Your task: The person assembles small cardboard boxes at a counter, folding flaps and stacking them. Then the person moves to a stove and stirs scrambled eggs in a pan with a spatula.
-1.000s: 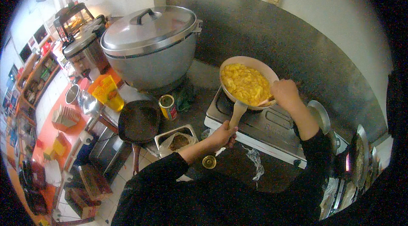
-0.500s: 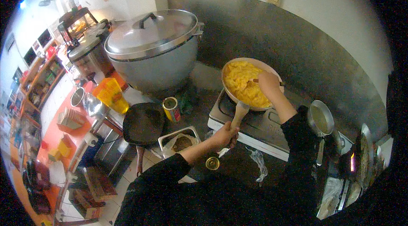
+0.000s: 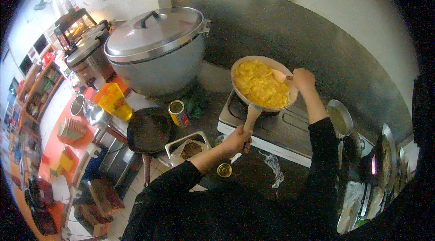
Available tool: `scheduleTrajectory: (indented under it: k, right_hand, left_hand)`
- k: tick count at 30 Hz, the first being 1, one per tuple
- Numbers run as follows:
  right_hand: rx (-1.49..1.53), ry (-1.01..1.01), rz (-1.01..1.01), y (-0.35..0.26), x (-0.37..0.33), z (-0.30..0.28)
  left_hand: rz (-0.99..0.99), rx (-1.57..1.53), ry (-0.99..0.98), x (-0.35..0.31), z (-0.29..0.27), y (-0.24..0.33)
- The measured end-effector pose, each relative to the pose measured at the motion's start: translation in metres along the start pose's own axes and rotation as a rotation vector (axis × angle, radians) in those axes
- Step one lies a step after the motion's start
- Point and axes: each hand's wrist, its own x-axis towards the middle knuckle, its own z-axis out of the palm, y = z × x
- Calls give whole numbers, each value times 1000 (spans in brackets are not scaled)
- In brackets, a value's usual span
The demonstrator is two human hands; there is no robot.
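On flat, silver metal-topped white stove, steady round pale-pink pan & fold chunky yellow egg-like mix gently, scraping bottom + sides: L hand is closed round beige tapered pan hdl, R hand grips small pinkish spatula, blade in mix. Mix covers most of pan, lumpy, prob. soft, w/ paler streaks.

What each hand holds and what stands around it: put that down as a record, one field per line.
Left grip: closed around the pan handle
Right grip: holding a pale-headed spatula
Pan: pale inside, over the stove
Pan contents: yellow, egg-like food
Left of stove: open can, dark square pan, large lidded pot
Right of stove: metal saucepan
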Motion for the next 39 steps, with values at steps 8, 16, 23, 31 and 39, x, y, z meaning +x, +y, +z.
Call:
scheduleTrajectory:
  k: [8, 16, 23, 31, 39]
  right_hand:
    - [-124, 69, -142, -18, -33, -58]
    - [-141, 145, 18, 16, 68, 40]
    - [338, -31, -11, -4, 110, 82]
    - [296, 92, -285, -5, 89, 48]
    - [-149, 359, -648, -6, -5, -60]
  left_hand:
    - [-19, -48, 34, -7, 0, 7]
    - [8, 0, -20, 2, -4, -5]
    - [9, -24, -88, 2, -8, -1]
    - [-109, -182, -153, 7, -16, -3]
    - [-38, 92, 82, -18, 4, 19]
